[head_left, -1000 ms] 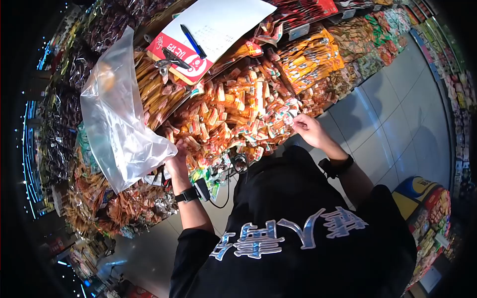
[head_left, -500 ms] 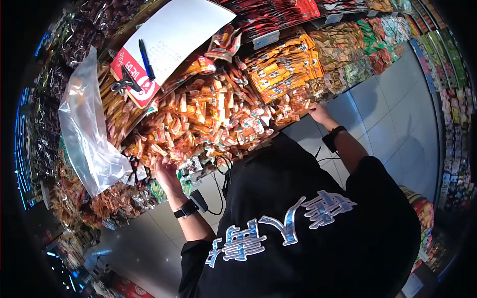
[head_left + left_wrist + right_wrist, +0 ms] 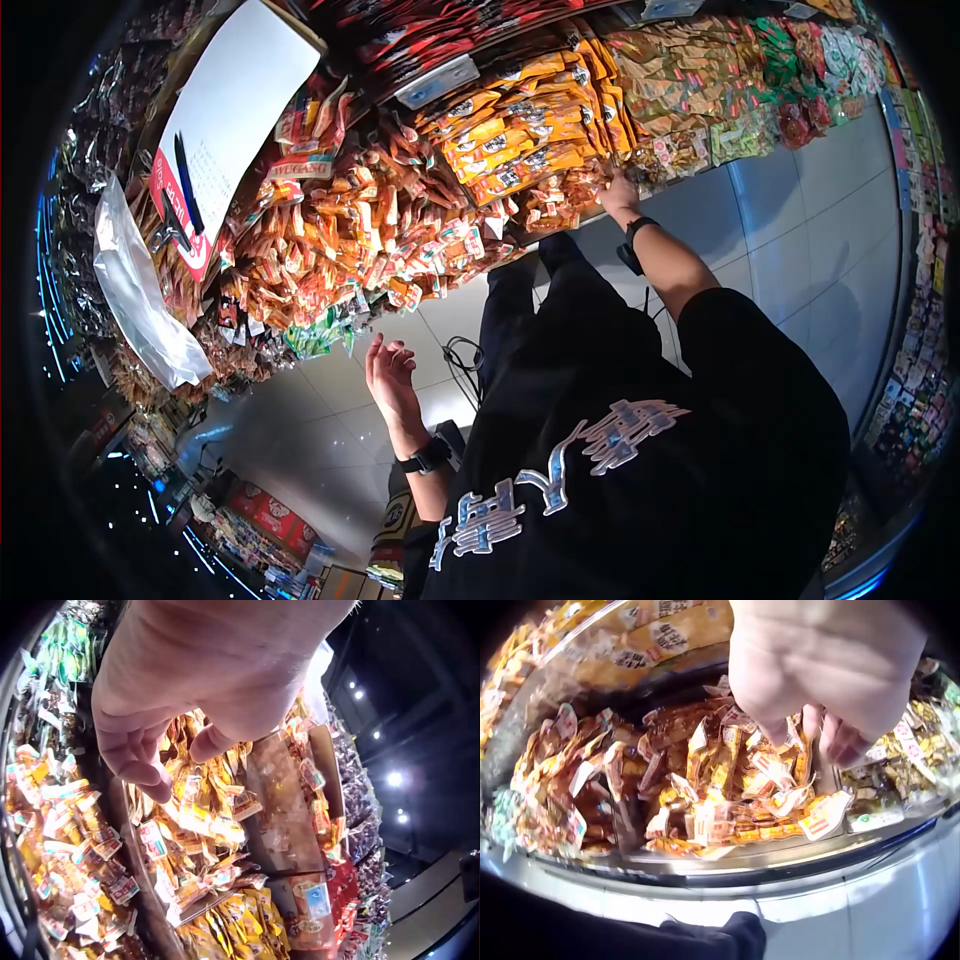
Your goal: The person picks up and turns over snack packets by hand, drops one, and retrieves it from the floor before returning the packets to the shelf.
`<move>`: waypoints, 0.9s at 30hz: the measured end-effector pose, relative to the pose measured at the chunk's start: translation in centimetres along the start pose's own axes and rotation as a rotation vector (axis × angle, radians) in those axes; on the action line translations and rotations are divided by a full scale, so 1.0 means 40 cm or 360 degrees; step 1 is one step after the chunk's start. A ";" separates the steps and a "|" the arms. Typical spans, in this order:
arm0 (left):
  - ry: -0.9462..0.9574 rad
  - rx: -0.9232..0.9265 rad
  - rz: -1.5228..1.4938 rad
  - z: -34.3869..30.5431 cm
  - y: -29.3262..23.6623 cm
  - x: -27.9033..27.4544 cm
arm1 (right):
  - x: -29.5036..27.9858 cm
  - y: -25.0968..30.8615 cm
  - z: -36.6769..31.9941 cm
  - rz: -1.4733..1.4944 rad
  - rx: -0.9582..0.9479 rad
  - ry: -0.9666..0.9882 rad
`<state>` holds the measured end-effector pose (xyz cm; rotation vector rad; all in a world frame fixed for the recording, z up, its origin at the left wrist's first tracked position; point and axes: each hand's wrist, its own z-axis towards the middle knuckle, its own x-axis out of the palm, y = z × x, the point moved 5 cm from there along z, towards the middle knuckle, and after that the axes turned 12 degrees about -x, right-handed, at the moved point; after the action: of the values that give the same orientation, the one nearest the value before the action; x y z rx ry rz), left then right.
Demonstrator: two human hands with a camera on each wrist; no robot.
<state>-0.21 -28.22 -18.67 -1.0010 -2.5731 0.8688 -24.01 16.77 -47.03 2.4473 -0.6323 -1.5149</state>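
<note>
In the head view, my left hand [image 3: 393, 385] hangs in the air in front of the display edge, fingers loosely bent and holding nothing. The left wrist view shows that hand [image 3: 202, 682] with thumb and fingers apart and small orange-brown snack packets [image 3: 199, 810] beyond. Farther right, my right hand [image 3: 620, 195] is at the front of a bin of small orange packets [image 3: 555, 200], below the yellow-orange packs [image 3: 530, 125]. In the right wrist view, the right hand [image 3: 825, 667] has its thumb and bent fingers apart at the packets [image 3: 769, 776] beside a divider; no grip is visible.
A white sheet [image 3: 235, 110] with a pen [image 3: 187, 185] and a black clip lies on the display at left, beside a clear plastic bag [image 3: 145, 300]. Below the display's front edge are floor tiles [image 3: 775, 260] and a dark cable [image 3: 462, 360].
My left hand has come off the packets and back from the display edge. The right hand has moved along the front edge onto the packets. The view has shifted rightward, with sheet and bag farther left.
</note>
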 end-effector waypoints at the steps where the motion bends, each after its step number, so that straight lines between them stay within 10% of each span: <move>1: -0.0007 0.0004 0.0002 -0.012 0.007 0.008 | -0.004 0.005 0.016 0.0066 0.0071 -0.0136; 15: -0.0059 0.0015 0.0034 -0.113 0.084 0.047 | 0.000 0.101 0.125 0.0067 -0.0250 -0.0340; 27: -0.0039 -0.0023 0.0101 -0.124 0.123 0.064 | -0.025 0.121 0.164 0.0021 -0.0308 0.0153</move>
<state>2.62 -21.41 -17.69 -1.0882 -2.5842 0.8851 -31.45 13.30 -47.40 2.3480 -0.4596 -1.3741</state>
